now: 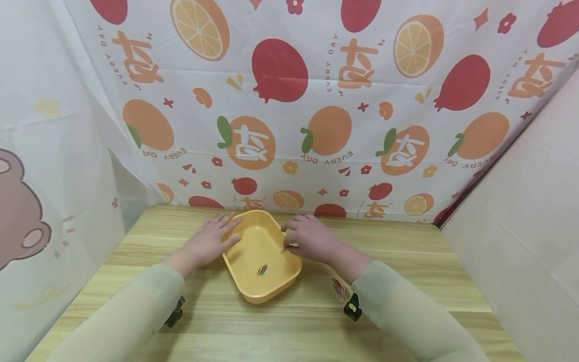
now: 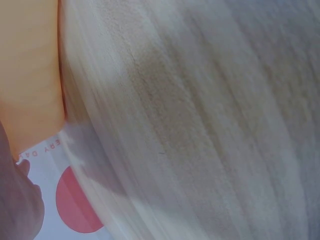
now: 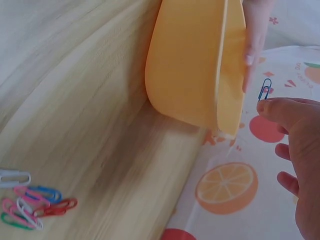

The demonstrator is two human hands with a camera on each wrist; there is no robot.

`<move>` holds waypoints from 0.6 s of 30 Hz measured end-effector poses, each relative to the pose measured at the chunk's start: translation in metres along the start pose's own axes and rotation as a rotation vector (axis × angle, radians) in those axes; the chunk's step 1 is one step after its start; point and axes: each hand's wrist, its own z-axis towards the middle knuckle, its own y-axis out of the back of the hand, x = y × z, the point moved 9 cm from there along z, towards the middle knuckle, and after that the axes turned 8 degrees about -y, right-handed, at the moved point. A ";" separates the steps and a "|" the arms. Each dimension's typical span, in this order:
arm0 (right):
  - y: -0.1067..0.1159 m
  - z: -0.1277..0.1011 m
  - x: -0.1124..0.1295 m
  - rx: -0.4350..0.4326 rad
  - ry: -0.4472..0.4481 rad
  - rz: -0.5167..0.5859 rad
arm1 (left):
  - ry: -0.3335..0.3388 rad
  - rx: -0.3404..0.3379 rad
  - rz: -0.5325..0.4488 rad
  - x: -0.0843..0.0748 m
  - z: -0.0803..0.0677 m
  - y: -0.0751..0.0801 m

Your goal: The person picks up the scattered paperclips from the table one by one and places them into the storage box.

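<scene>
Thin blue wire paperclip in right grip, over smooth rounded yellow tray, seemingly plastic

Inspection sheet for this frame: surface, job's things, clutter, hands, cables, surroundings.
Surface: wooden table.
Job's things: yellow tray holding a few paper clips; blue paper clip pinched over it; loose clip pile by the right sleeve.
Clutter: nothing seen.
Hands: left hand rests straight-fingered against the tray's side; right hand pinches the blue clip.
Cables: nothing seen.
Surroundings: fruit-print cloth behind; bear-print sheet at left.
</scene>
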 end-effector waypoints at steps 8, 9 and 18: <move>-0.032 0.018 0.015 0.108 0.042 0.010 | 0.000 0.001 -0.002 0.000 0.000 0.001; -0.036 0.020 0.017 0.120 0.046 0.009 | 0.000 0.002 -0.003 0.000 0.000 0.000; -0.067 0.035 0.027 0.223 0.046 -0.030 | 0.006 0.000 0.002 -0.002 -0.001 0.002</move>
